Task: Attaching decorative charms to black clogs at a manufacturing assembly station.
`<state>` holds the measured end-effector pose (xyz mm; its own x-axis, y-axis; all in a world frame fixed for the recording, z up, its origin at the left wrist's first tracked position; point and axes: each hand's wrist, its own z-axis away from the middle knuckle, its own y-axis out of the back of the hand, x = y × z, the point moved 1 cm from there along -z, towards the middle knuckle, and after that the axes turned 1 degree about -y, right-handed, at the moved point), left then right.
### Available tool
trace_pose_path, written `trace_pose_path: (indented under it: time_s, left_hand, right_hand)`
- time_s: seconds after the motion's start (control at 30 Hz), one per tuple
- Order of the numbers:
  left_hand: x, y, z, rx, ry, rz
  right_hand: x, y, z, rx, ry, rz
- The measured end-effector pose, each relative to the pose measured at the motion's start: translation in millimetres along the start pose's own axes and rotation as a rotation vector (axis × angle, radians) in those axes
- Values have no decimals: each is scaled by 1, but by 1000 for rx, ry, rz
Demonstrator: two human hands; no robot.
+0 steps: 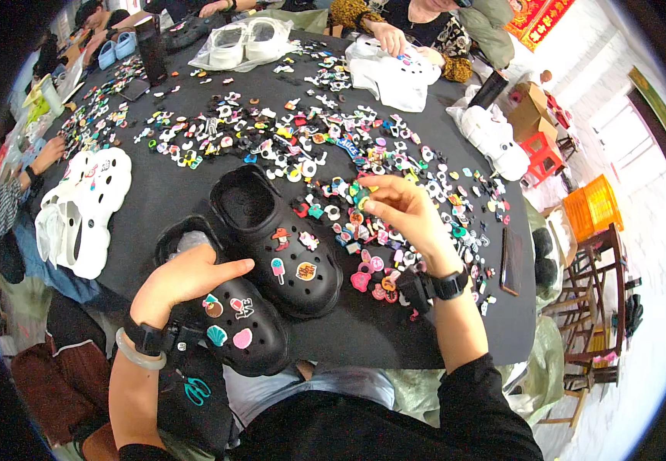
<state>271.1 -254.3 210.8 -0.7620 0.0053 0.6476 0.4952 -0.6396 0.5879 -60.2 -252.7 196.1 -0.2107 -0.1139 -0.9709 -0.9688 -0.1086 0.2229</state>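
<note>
Two black clogs lie on the black table (pixel 156 203) in front of me. My left hand (pixel 183 278) rests on the nearer clog (pixel 229 323), gripping it at its opening; this clog carries several small charms. The farther clog (pixel 275 238) lies beside it, also dotted with charms. My right hand (pixel 398 211) is raised over the scattered charms (pixel 310 142) and pinches a small colourful charm (pixel 362 196) between thumb and fingers. Both wrists wear black bands; the left also has a pale bangle.
White clogs (pixel 87 207) lie at the table's left edge, more white clogs (pixel 245 42) in bags at the far side. Other people's hands (pixel 387 34) work across the table. A dark phone (pixel 513 260) lies at the right edge. Orange crate (pixel 593 206) and chairs stand right.
</note>
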Motion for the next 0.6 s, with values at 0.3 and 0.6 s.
trace_pose_path:
  time_s: [0.3,0.6]
  left_hand:
    - [1,0,-2,62,-7,16]
    - [-18,-1,2,161,134,13]
  right_hand:
    - [3,-51,69,-270,-356,-870]
    - [48,-54,71,-237,-119,-854]
